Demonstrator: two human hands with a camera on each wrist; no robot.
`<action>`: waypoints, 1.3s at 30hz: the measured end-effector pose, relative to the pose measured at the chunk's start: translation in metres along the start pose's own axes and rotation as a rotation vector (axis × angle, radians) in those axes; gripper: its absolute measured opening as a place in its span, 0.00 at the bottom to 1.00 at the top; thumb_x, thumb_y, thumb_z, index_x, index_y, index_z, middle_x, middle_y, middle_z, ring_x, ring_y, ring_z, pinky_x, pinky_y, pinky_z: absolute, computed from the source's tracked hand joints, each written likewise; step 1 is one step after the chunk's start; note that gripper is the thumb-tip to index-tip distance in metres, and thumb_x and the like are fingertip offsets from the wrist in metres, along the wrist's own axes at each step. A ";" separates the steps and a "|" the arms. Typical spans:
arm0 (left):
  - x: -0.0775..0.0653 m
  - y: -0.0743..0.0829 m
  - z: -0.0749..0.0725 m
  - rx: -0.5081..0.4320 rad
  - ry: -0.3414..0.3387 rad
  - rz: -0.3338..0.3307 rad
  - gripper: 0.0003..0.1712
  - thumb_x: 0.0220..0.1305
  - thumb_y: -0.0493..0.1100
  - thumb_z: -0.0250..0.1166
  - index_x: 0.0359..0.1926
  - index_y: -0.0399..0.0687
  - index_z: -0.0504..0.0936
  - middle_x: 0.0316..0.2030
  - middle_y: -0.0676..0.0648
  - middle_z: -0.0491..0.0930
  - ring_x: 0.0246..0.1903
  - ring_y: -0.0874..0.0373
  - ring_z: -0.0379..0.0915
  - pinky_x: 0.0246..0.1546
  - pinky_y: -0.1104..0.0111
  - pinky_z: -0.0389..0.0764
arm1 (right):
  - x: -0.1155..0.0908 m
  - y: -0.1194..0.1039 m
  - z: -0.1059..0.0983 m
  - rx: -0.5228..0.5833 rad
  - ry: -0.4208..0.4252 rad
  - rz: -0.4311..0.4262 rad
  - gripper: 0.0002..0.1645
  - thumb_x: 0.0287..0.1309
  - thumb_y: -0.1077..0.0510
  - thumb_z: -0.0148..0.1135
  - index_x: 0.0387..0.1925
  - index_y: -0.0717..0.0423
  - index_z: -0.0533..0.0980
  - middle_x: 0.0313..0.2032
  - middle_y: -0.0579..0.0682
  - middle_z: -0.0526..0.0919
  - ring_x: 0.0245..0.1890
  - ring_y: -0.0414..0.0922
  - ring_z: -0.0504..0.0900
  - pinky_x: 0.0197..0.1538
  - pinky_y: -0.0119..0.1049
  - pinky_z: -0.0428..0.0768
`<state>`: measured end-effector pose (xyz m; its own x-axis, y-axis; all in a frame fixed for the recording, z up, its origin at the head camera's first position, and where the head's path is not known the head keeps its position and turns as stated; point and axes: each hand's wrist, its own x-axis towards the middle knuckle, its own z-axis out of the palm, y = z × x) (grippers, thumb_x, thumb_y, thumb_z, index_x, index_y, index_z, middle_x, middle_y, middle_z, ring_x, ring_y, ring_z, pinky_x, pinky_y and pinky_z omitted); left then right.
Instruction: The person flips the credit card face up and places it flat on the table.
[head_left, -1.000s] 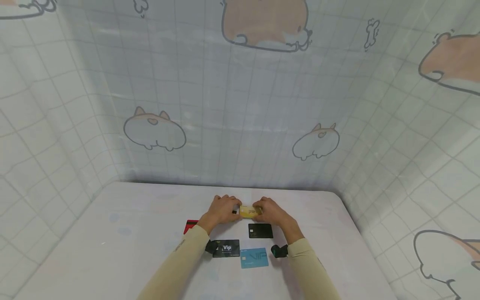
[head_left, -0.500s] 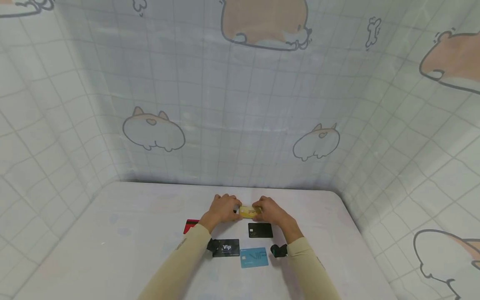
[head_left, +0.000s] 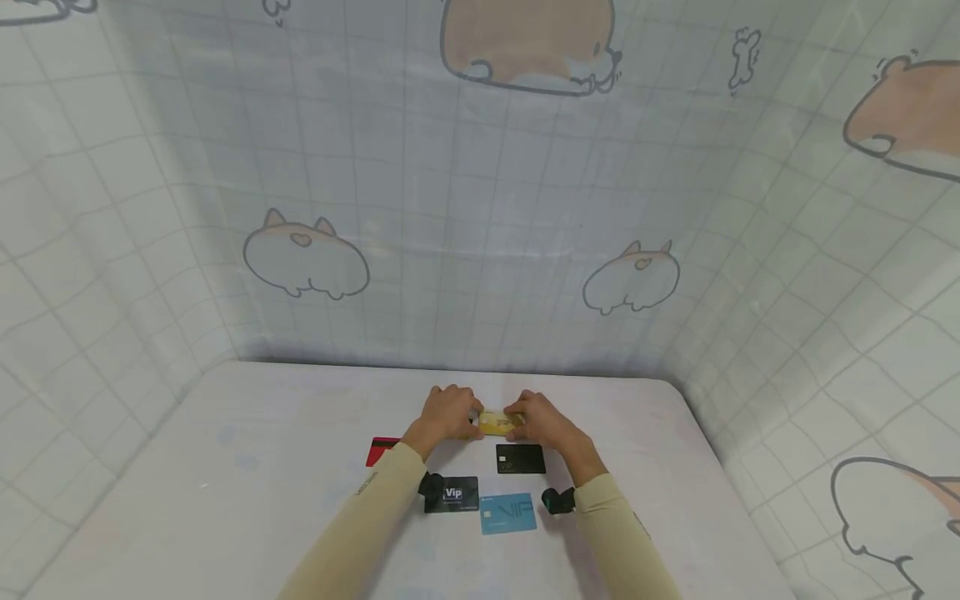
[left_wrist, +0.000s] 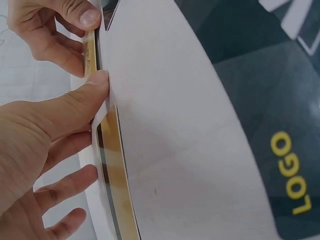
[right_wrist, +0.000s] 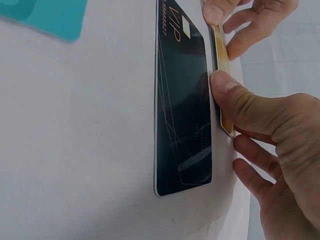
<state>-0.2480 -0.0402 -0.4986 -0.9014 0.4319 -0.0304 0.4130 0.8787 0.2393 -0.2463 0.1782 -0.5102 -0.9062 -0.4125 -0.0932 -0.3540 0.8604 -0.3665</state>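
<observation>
In the head view a yellow-gold card [head_left: 495, 422] lies between both hands near the middle of the table. My left hand [head_left: 447, 412] pinches its left end, thumb on the near edge and fingers on the far edge. At the other end, the right hand [head_left: 542, 421] pinches it the same way. In the left wrist view, a gold strip with a dark band [left_wrist: 118, 175] lies on the table beside the left hand, under its loosely spread lower fingers. Just in front of the right hand lies a black VIP card [right_wrist: 184, 115].
A red card [head_left: 381, 450] is partly hidden behind the left forearm. Closer to the body lie a dark Vip card [head_left: 457, 494] and a light blue VIP card [head_left: 508, 513]. The white table [head_left: 285, 467] meets a printed grid curtain [head_left: 465, 250] at the back and sides.
Both hands keep their pinch on the gold card. The left wrist and forearm have shifted slightly right, covering more of the dark patch beside the left fingers.
</observation>
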 end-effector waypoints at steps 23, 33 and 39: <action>-0.020 0.014 -0.001 0.003 -0.008 -0.026 0.31 0.50 0.59 0.79 0.55 0.58 0.87 0.53 0.52 0.82 0.52 0.49 0.76 0.55 0.45 0.70 | -0.019 0.001 -0.001 0.057 -0.007 -0.052 0.34 0.50 0.49 0.79 0.60 0.53 0.81 0.44 0.46 0.78 0.42 0.41 0.74 0.51 0.39 0.78; -0.023 0.016 0.000 -0.004 -0.013 -0.036 0.31 0.52 0.59 0.78 0.56 0.58 0.86 0.53 0.52 0.81 0.51 0.49 0.75 0.56 0.44 0.68 | -0.022 0.001 0.000 0.038 -0.003 -0.053 0.34 0.50 0.48 0.78 0.60 0.51 0.81 0.45 0.46 0.78 0.44 0.41 0.74 0.53 0.41 0.77; -0.024 0.017 0.001 -0.002 -0.011 -0.037 0.30 0.52 0.59 0.78 0.56 0.58 0.86 0.53 0.52 0.82 0.51 0.50 0.75 0.55 0.45 0.68 | -0.022 0.003 0.002 0.042 0.008 -0.069 0.34 0.50 0.48 0.79 0.59 0.53 0.81 0.46 0.47 0.78 0.45 0.42 0.74 0.54 0.42 0.77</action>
<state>-0.2195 -0.0357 -0.4945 -0.9147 0.4011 -0.0504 0.3787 0.8938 0.2401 -0.2268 0.1891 -0.5107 -0.8818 -0.4680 -0.0594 -0.4059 0.8168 -0.4100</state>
